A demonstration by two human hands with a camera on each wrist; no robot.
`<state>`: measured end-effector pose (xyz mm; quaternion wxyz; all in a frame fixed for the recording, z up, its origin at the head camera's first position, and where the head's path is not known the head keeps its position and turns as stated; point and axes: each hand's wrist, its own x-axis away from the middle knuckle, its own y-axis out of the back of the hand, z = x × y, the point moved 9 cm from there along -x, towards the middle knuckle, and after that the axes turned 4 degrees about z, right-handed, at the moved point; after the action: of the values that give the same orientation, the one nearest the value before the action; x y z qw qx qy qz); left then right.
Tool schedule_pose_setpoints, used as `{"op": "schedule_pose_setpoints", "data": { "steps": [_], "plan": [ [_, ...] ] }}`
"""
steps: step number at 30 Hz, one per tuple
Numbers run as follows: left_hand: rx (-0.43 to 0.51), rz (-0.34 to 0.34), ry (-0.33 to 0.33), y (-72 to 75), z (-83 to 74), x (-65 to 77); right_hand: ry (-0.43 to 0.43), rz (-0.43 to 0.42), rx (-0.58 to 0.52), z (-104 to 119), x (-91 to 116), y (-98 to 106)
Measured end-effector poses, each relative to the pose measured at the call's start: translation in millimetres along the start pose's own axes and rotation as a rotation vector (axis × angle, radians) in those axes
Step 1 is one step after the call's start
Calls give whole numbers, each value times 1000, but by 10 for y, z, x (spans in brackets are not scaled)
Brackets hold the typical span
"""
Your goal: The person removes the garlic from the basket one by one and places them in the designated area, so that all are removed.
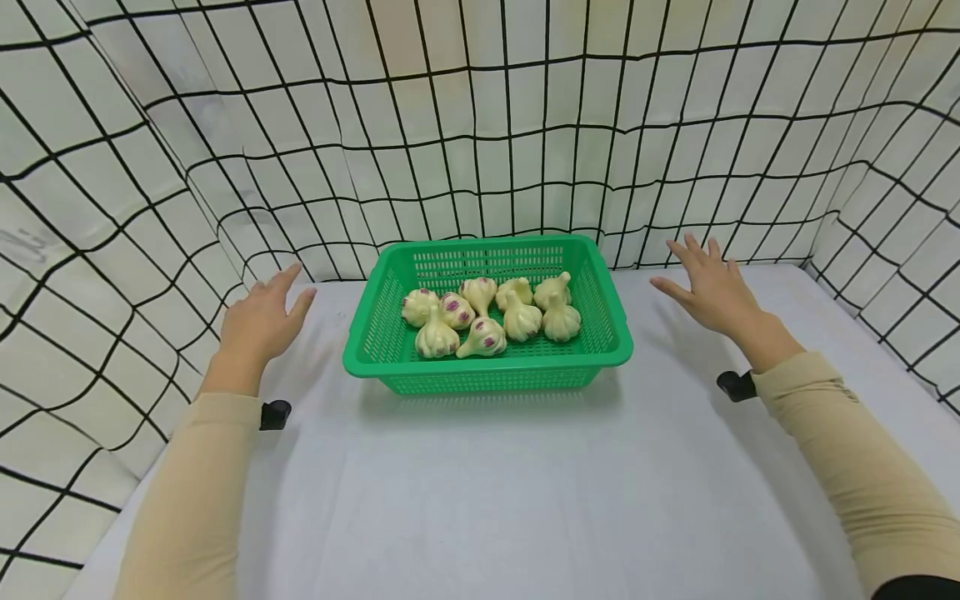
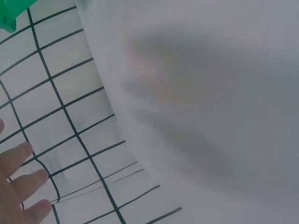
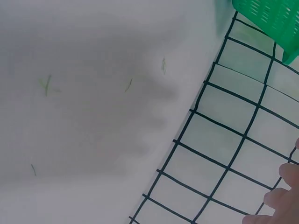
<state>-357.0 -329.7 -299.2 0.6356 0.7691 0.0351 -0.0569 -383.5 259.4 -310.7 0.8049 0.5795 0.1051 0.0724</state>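
Currently, garlic bulbs (image 1: 522, 318) lie inside the green basket (image 1: 483, 382), several of them marked with purple. Left of the basket and apart from it, the left hand (image 1: 258, 321) hangs wide open with its thumb held away from the fingers, gripping nothing. Right of the basket, also apart, the right hand (image 1: 711, 292) is open and spread, likewise bare. Under the basket is a white table (image 1: 487, 483); behind it stands black netting (image 1: 510, 137).
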Motion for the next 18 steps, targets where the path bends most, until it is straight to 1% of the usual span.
{"op": "schedule_pose_setpoints", "data": {
  "steps": [3, 10, 18],
  "plan": [
    [-5, 8, 6, 5, -16, 3, 10, 4, 1, 29, 20, 23],
    [1, 55, 3, 10, -63, 16, 47, -5, -4, 97, 53, 48],
    [17, 35, -19, 20, -128, 23, 68, 8, -10, 166, 100, 72]
  ]
}}
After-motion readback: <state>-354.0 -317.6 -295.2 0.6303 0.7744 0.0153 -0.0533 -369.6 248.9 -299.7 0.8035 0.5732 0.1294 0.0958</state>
